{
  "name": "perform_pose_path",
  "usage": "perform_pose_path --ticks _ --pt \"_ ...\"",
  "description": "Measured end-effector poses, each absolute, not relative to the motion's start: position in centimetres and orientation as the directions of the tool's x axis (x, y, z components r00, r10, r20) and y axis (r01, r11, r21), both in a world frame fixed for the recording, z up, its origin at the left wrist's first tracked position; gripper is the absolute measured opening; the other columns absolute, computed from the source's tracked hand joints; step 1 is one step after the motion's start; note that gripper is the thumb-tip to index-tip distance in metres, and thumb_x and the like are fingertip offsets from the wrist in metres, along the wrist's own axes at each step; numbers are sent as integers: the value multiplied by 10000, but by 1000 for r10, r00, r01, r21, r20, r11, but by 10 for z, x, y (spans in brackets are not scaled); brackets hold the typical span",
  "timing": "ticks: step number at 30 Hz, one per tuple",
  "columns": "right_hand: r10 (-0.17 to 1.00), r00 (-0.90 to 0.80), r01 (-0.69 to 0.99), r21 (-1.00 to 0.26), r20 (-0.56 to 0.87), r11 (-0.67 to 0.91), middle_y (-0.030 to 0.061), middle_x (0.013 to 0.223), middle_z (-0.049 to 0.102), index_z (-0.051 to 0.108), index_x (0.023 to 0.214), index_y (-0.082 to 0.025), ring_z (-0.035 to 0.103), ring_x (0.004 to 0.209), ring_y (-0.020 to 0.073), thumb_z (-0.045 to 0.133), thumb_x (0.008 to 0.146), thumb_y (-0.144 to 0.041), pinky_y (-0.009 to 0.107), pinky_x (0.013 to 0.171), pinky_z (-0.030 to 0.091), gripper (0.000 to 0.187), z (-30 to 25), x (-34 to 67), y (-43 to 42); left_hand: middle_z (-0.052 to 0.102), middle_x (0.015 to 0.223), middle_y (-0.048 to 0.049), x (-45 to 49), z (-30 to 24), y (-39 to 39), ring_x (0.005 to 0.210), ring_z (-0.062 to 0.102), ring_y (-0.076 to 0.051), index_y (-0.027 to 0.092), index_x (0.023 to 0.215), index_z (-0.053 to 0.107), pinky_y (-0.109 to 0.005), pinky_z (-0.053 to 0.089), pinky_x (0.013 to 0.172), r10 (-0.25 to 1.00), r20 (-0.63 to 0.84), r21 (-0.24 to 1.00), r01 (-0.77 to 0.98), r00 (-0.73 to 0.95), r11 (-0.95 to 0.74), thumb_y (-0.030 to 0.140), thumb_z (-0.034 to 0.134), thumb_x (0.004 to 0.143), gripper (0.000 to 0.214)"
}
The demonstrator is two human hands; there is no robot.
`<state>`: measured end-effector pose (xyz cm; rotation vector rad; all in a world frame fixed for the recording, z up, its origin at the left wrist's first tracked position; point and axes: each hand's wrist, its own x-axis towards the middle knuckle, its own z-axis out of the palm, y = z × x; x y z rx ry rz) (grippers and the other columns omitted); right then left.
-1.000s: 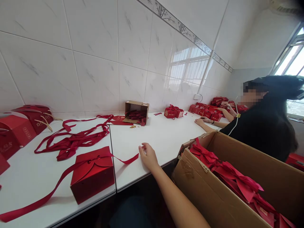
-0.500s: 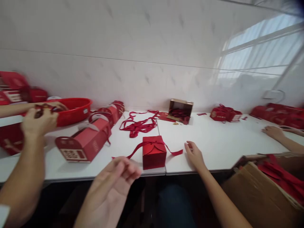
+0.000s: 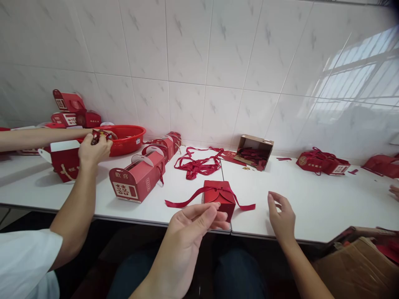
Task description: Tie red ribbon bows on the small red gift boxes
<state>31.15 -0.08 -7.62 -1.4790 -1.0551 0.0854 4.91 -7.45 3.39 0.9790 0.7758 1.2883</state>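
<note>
A small red gift box point(image 3: 220, 200) sits at the table's front edge with a red ribbon point(image 3: 183, 200) draped over its top, the ends trailing left and right. My left hand point(image 3: 195, 226) hovers just in front of the box, fingers loosely spread and holding nothing. To the right of the box my right hand point(image 3: 282, 216) is raised off the table, fingers curled open and apart, near the ribbon's right end point(image 3: 247, 206).
A co-worker's hands point(image 3: 93, 149) on the left handle something small beside a red basin point(image 3: 126, 139). Handled red boxes point(image 3: 137, 180) stand in a row. A ribbon pile point(image 3: 198, 166), a small cardboard box point(image 3: 255, 151), more red boxes point(image 3: 322, 162) and a carton point(image 3: 358, 261) lie around.
The view swung left from the carton and the person on the right. My right hand lifted off the table; my left hand came up near the box.
</note>
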Motion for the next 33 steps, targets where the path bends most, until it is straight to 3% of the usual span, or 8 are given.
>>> perform_pose_path --ticks 3,5,7,10,16,27,33 --pt "666 431 525 -769 610 365 101 951 652 623 933 -182 607 870 216 544 824 -400 362 766 501 257 -39 279 -33 717 754 -56 53 34 -76 754 662 -192 166 843 733 -337 520 789 983 20 913 -403 182 56 312 739 682 217" --pt "751 171 446 -730 638 518 81 941 658 629 964 -213 617 884 201 521 860 -315 327 740 515 182 -12 256 -55 717 712 -44 56 33 -76 738 664 -171 170 816 736 -299 519 791 979 33 934 -356 202 42 307 723 705 176" --pt "729 -66 386 -656 681 648 61 933 662 618 1049 -244 625 859 181 518 864 -235 307 728 523 211 11 238 -72 718 697 -39 58 31 -77 724 664 -157 171 807 737 -262 521 770 975 81 960 -278 207 -21 307 704 729 160" --pt "669 -251 377 -566 700 734 54 903 668 617 1068 -251 629 813 169 523 839 -139 297 720 530 271 30 224 -84 723 711 -37 58 29 -79 716 671 -155 175 814 738 -234 525 739 967 147 978 -174 207 -111 299 687 748 150" --pt "640 -309 411 -508 704 757 50 841 654 630 1022 -246 623 708 153 545 788 -78 264 607 533 301 30 223 -85 731 744 -39 56 28 -83 704 680 -170 194 820 753 -226 537 698 949 222 975 -72 226 -211 259 677 749 122" --pt "554 -272 428 -417 787 802 47 794 670 652 1031 -231 633 660 139 561 781 -53 233 572 539 320 21 218 -83 738 756 -40 57 23 -84 715 691 -183 214 781 760 -225 548 702 947 276 961 -20 167 -276 227 697 717 91" --pt "557 -301 542 -342 774 768 61 815 643 604 1022 -218 605 704 160 536 780 -93 272 594 516 281 18 221 -80 738 761 -37 59 24 -82 726 687 -182 213 761 755 -225 539 709 937 291 953 33 195 -302 231 681 730 82"
